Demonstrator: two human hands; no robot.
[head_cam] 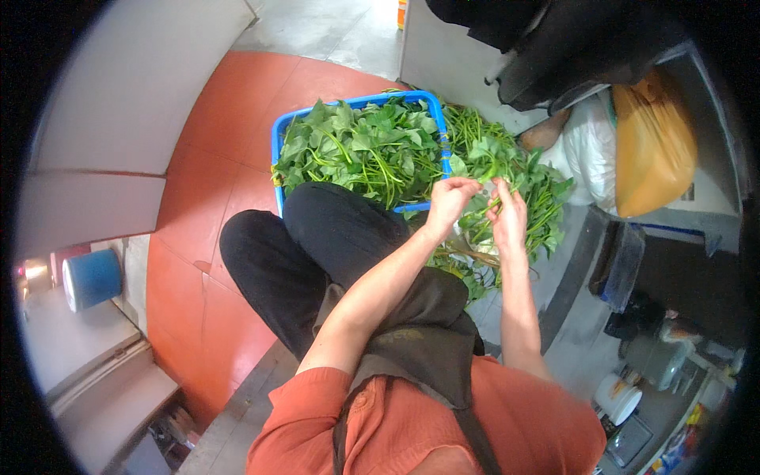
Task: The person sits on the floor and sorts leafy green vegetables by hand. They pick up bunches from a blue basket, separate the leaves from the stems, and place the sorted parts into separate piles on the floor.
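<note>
Between the fingertips of my left hand (452, 202) is the end of a green leaf or stem piece, held over the right edge of a blue plastic basket (440, 119). Close beside it, my right hand (507, 217) grips thin green stems of a leafy vegetable. Leafy greens (362, 142) with long stems fill the basket. A loose heap of the same leafy stems (543, 202) lies around and beyond my right hand, to the right of the basket. The hands nearly meet, and the fingers partly hide what they hold.
An orange plastic bag (653, 148) and a white plastic bag (588, 142) stand at the upper right. Past my right arm are a white bucket (617, 399) and a shelf with containers. At the far left is a blue container (95, 279). Red tiles (237, 178) cover the floor.
</note>
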